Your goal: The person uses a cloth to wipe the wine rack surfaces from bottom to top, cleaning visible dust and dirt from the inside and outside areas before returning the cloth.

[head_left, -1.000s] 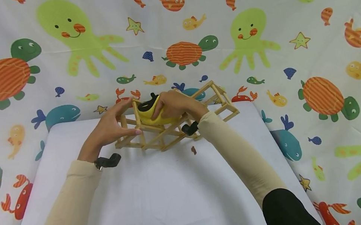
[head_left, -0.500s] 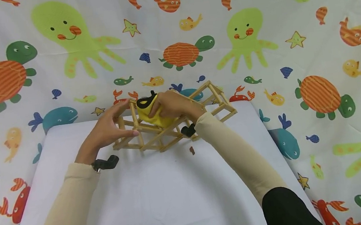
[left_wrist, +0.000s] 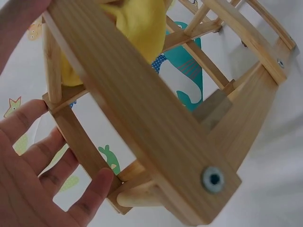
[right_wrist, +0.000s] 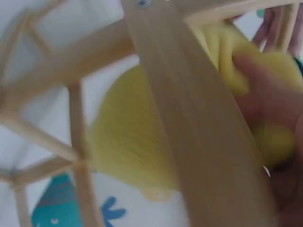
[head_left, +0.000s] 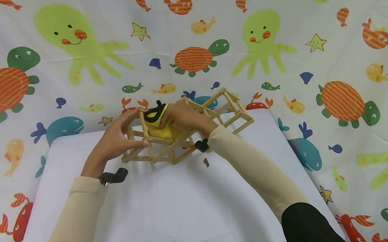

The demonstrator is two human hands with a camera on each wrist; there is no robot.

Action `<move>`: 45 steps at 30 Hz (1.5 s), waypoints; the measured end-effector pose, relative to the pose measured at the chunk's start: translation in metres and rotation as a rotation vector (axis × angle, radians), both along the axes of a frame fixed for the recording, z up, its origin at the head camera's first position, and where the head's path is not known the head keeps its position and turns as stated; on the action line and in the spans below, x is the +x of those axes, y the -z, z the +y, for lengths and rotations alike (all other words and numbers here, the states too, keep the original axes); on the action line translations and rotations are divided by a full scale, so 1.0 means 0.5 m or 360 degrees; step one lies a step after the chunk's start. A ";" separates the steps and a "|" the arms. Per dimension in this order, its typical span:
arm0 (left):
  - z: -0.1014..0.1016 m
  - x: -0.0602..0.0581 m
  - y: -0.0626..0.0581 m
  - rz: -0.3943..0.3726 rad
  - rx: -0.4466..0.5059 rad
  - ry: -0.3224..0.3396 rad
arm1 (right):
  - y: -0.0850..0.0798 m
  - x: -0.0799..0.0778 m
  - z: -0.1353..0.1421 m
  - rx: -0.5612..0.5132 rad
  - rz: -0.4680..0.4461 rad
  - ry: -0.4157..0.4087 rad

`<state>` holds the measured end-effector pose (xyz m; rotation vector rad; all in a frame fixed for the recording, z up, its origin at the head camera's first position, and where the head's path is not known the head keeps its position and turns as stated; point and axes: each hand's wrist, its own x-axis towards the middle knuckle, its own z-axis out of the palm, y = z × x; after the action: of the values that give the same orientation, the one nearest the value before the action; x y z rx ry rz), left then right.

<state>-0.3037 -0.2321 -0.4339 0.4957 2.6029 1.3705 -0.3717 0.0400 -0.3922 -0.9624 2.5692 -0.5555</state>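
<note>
A slatted wooden rack (head_left: 144, 127) of light bars joined with bolts stands tilted at the back of the table. My left hand (head_left: 114, 141) holds its left end, thumb in front and fingers behind; in the left wrist view the fingertips (left_wrist: 97, 191) touch the bars beside a wide slat (left_wrist: 123, 94). Inside the frame, my right hand (head_left: 187, 115) grips a bunched yellow cloth (head_left: 162, 132) with black edging against the bars. The right wrist view is blurred, but the cloth (right_wrist: 132, 132) shows behind a slat there, with some fingers hidden in its folds.
A small brown scrap (head_left: 206, 162) lies on the white tabletop (head_left: 176, 212) in front of the rack. Behind the table hangs a curtain (head_left: 190, 28) printed with sea animals. The rack's right end (head_left: 246, 116) reaches toward the table's back right corner.
My right hand has moved slightly down and in among the bars with the cloth, whose black-edged part has folded over at the top left. The left hand stays on the rack's end.
</note>
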 end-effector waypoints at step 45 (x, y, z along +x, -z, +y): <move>0.003 0.013 0.002 0.0053 -0.0008 -0.0013 | -0.038 -0.010 0.016 -0.0234 -0.0027 0.0286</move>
<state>-0.2975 -0.2306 -0.4348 0.5124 2.6370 1.3698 -0.3767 0.0480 -0.3730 -0.7718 2.6453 -0.8081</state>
